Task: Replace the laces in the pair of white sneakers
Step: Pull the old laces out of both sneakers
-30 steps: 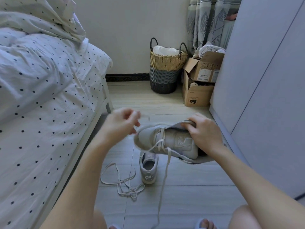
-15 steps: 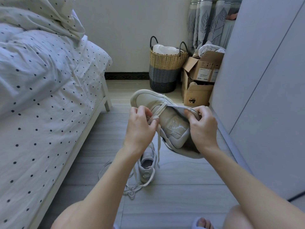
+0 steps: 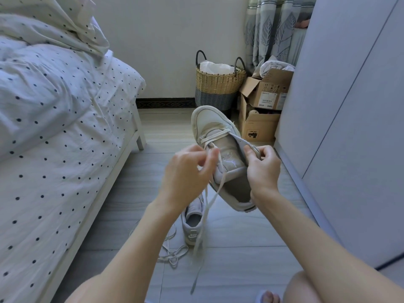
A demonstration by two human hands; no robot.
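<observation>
Head view, single frame.

Held sneaker point(image 3: 220, 149): white and grey, smooth leather-like upper, rounded toe toward the upper centre of the frame, heel and dark lining toward the lower right. Raised off the floor at frame centre, tilted.

Right hand point(image 3: 263, 169): fingers curled, pinching the grey tongue edge at the shoe's right side.

Left hand point(image 3: 185, 171): fingers curled, thumb and forefinger pinching the lace beside the eyelets; slightly blurred.

Lace point(image 3: 205, 211): flat, woven, off-white; crosses the lower eyelets, then hangs in a long strip toward the bottom centre.

Second sneaker point(image 3: 193, 224): same make, grey heel tab, standing on the floor below the held shoe, partly hidden by the left forearm.

Loose laces point(image 3: 172, 254): pale, tangled in loops on the floor just left of the second sneaker.

Floor point(image 3: 240, 270): grey wood-grain planks.

Bed point(image 3: 54, 149): left of frame, white frame, rumpled white cotton with dark dots.

Basket point(image 3: 218, 84): upper centre, woven, tan over grey, two dark loop handles.

Cardboard boxes point(image 3: 262, 110): stacked, open flaps, right of the basket.

Wardrobe point(image 3: 349, 127): right, smooth pale panels.
</observation>
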